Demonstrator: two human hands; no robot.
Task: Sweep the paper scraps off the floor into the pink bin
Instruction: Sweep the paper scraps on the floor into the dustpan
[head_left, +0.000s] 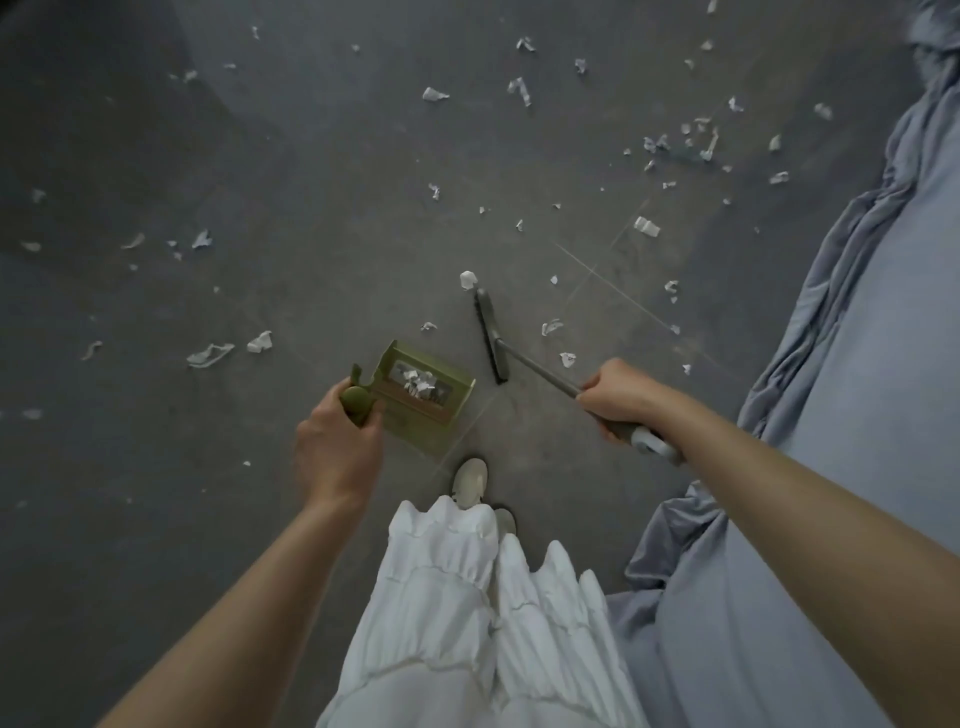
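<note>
Gripping tight: left hand (337, 447) curled round the green dustpan (423, 395) handle, right hand (618, 397) round the broom (491, 338) handle.

Head view, steeply down, floor (311, 182) near

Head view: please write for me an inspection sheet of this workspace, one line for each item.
Surface: grey floor, paper scraps scattered widely.
Job's things: green dustpan already holding scraps; broom with its head on the floor beside the dustpan. Pink bin: nothing seen.
Clutter: grey-blue sheet hanging along the right edge.
Hands: left hand grips the dustpan handle; right hand grips the broom handle.
Cables: nothing seen.
Surroundings: white skirt and light shoes below.
</note>
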